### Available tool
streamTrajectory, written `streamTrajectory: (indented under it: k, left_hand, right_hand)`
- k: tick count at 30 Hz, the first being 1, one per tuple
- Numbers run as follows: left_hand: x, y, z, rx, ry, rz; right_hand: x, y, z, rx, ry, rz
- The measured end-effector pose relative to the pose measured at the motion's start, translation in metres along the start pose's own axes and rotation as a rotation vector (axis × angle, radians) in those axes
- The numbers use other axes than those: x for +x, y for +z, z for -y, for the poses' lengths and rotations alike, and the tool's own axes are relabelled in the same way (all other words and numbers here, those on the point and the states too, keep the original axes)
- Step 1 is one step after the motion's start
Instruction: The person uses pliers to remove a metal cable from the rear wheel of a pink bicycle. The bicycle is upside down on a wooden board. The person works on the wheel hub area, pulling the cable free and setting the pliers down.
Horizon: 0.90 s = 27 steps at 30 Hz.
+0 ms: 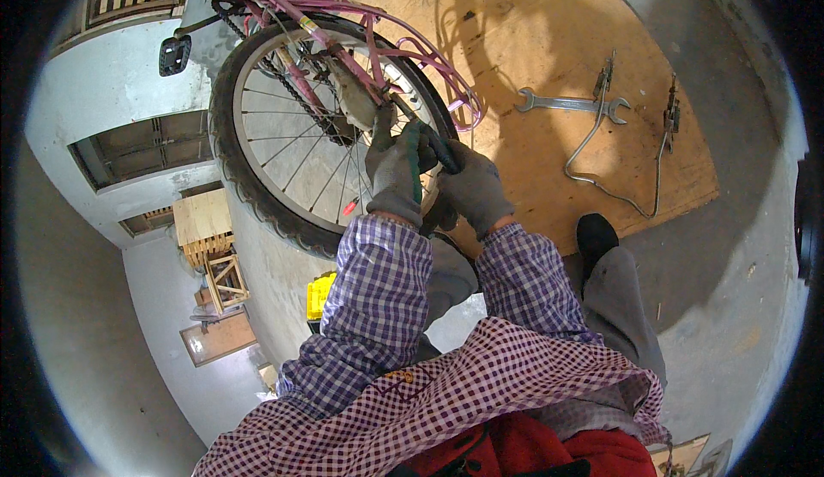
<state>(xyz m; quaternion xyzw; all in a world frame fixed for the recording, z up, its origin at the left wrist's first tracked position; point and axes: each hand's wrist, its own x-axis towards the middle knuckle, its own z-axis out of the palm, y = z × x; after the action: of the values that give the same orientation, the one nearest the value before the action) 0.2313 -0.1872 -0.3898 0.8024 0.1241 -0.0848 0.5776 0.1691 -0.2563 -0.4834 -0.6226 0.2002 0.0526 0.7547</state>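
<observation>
A dark tool (436,149) with a green handle is gripped by the gloved left hand (395,172) and the gloved right hand (472,189), both closed tight, at the pink bike's wheel (283,133). A wrench (571,105) is seen on the wooden board (532,39).

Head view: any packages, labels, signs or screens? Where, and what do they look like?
Sticker: small yellow band on the pink bike frame, above the wheel.
Yellow crate: boxy, left of the left sleeve, partly hidden.
Wooden crates: pale, stacked at left.
No signs or screens.
</observation>
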Motion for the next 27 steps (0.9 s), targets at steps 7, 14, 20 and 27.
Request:
streamTrajectory:
  k: [7, 14, 20, 27]
  left_hand:
    - [0.002, -0.002, 0.003, 0.001, 0.038, 0.024]
    - [0.005, -0.003, 0.009, -0.059, 0.055, 0.012]
    - [0.006, -0.006, 0.015, -0.118, 0.081, 0.008]
    - [0.007, -0.005, 0.004, -0.069, 0.029, 0.036]
  right_hand:
    - [0.003, 0.004, -0.006, 0.064, -0.009, 0.052]
    - [0.001, 0.005, -0.005, 0.159, -0.036, 0.096]
    - [-0.002, 0.005, 0.004, 0.154, -0.071, 0.069]
    - [-0.002, 0.005, 0.005, 0.203, -0.055, 0.114]
